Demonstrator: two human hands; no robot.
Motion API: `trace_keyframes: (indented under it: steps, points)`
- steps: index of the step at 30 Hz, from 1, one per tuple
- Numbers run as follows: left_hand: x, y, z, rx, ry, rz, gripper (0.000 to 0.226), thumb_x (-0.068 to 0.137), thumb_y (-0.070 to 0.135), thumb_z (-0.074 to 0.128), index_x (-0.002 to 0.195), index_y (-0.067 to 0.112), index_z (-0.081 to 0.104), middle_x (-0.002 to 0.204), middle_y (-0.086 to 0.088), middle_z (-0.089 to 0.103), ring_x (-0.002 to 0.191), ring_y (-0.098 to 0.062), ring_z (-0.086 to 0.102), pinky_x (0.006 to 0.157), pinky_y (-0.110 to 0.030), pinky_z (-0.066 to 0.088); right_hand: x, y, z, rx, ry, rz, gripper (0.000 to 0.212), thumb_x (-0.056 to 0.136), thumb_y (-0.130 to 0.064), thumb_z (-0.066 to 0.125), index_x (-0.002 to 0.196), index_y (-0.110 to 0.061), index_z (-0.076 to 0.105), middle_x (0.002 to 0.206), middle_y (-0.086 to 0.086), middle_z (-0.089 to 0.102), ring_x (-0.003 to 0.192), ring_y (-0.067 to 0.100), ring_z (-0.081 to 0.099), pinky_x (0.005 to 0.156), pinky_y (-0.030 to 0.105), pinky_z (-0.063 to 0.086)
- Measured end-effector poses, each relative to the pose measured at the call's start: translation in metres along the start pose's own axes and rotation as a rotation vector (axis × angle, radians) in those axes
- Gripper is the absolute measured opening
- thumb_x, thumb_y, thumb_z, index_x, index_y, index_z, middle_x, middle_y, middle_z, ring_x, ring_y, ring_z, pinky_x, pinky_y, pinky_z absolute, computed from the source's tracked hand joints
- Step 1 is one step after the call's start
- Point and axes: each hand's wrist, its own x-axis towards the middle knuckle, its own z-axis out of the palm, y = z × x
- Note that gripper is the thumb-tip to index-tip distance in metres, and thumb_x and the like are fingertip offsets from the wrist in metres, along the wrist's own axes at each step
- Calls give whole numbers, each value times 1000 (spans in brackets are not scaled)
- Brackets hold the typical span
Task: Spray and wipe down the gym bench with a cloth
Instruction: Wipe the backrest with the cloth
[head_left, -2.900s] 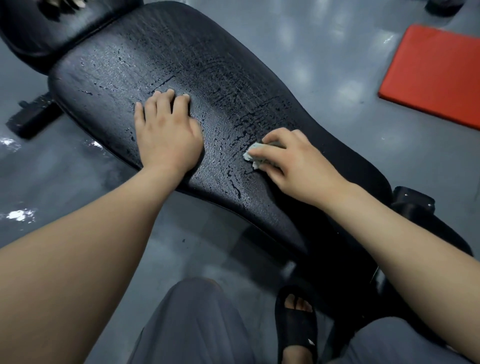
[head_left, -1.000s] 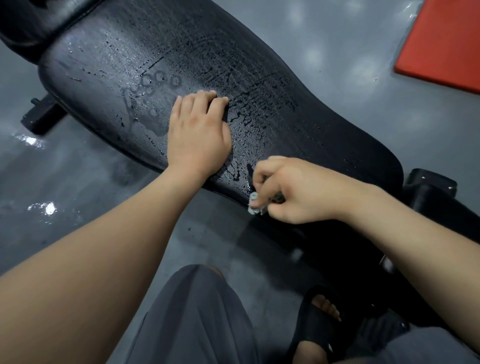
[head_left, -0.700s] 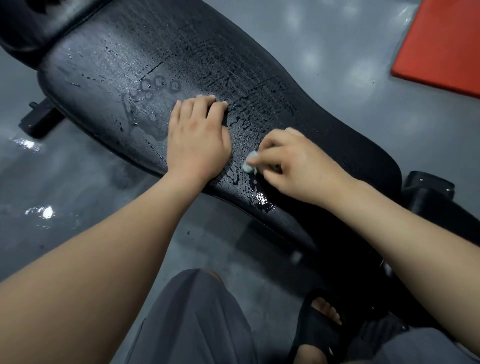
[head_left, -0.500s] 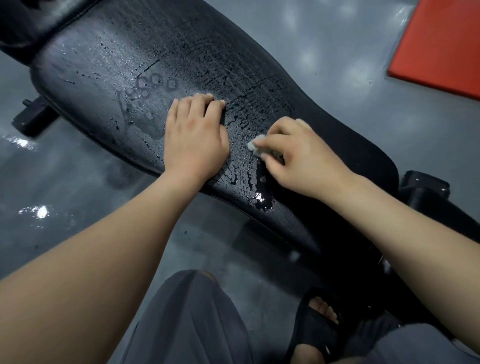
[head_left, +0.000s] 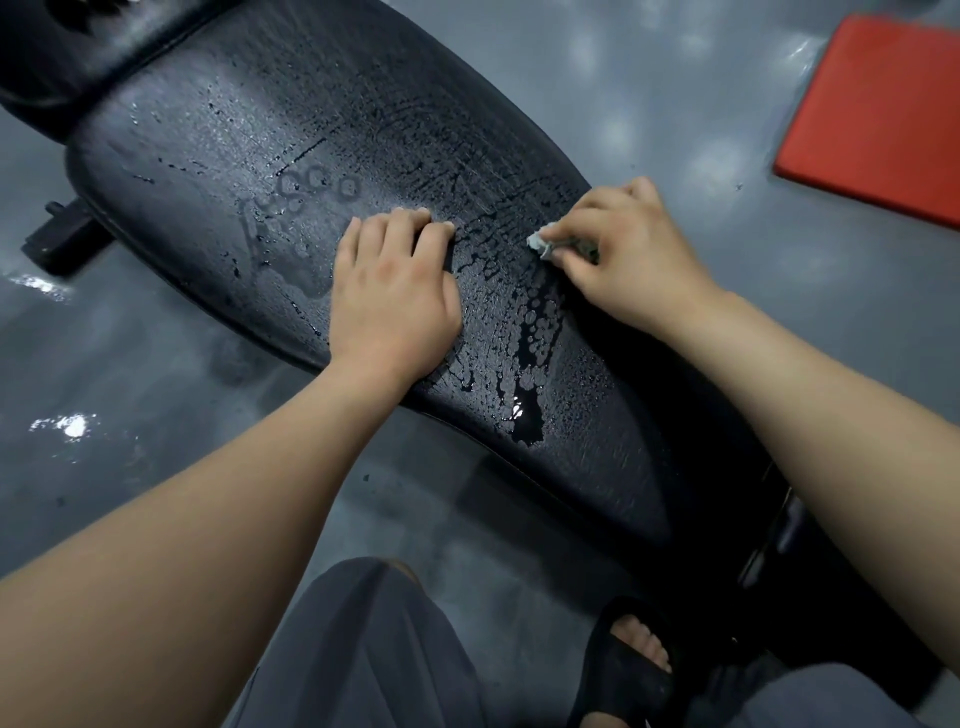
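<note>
Head view: gym bench (head_left: 249, 119) wet, beaded; left hand (head_left: 395, 301) flat, fingers extended, bracing pad; right hand (head_left: 631, 260) pinches wadded cloth (head_left: 540, 244) mid-pad. Best: long overlapping strokes toward pooled runoff (head_left: 527, 428), near edge.

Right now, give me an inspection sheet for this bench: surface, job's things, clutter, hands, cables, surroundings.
Surface: bench pad wet, beaded with droplets, with a pool of liquid at its near edge.
Job's things: small pale cloth bunched in the right hand; no spray bottle seen.
Clutter: nothing seen.
Hands: left hand rests palm down on the pad; right hand grips the cloth against it.
Cables: nothing seen.
Surroundings: grey floor with wet glints; red mat far right; a sandal below.
</note>
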Motion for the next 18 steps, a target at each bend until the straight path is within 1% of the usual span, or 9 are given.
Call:
trace_keyframes:
  steps: [3,5,7,8,9,11,13,15,18]
  points:
    - [2,1,0,11,-2,-1,47,88,29,42,130,20,61,133,-7,57,124,-33,48,116,-51,31,24,-4,3,-28,-22,17,20,93,-28,61,104,-26,77,105,-1,64,102,33,50,87,43,46]
    - [1,1,0,13,-8,-1,46,88,29,42,130,20,61,133,-7,57,124,-33,48,116,-51,30,34,-12,6,6,-51,-10,20,92,-22,60,102,-25,77,106,0,64,103,30,49,89,37,43]
    - [0,1,0,10,-10,-4,46,89,29,42,129,20,61,132,-6,57,124,-33,47,116,-51,30,34,-13,7,45,-59,-55,19,91,-25,62,101,-27,77,104,-1,64,99,25,50,89,33,41]
    - [0,2,0,7,-8,-3,46,89,29,41,129,20,61,132,-6,57,124,-33,47,116,-51,30,31,-8,6,44,-44,-53,18,90,-29,62,101,-28,77,101,-2,65,98,24,51,89,33,41]
    - [0,2,0,5,-6,-1,46,89,29,41,129,20,61,132,-6,57,123,-33,47,116,-51,30,26,1,3,22,-19,-14,19,90,-34,61,102,-29,76,98,-3,65,98,25,52,87,35,43]
    - [1,2,-1,7,-3,-1,47,89,29,41,130,20,61,132,-6,57,123,-33,47,116,-51,30,15,18,-3,-66,40,143,26,87,-38,55,101,-27,74,95,-2,65,102,31,52,84,36,45]
    - [2,1,-1,9,-6,-7,46,89,29,41,129,20,61,132,-7,57,123,-33,47,117,-51,30,9,28,-3,-106,85,236,30,83,-36,48,97,-23,72,94,2,65,102,35,54,85,32,38]
    - [1,2,-1,10,-7,-14,46,88,30,41,129,20,61,132,-7,56,123,-33,47,117,-51,29,15,26,4,-54,96,241,30,83,-31,47,95,-21,72,94,6,65,99,37,54,84,28,31]
    - [2,4,-1,13,-3,-15,46,88,30,42,129,20,61,132,-7,57,123,-34,48,116,-51,30,40,17,17,55,99,209,28,86,-26,50,100,-22,74,97,3,64,100,33,54,83,22,27]
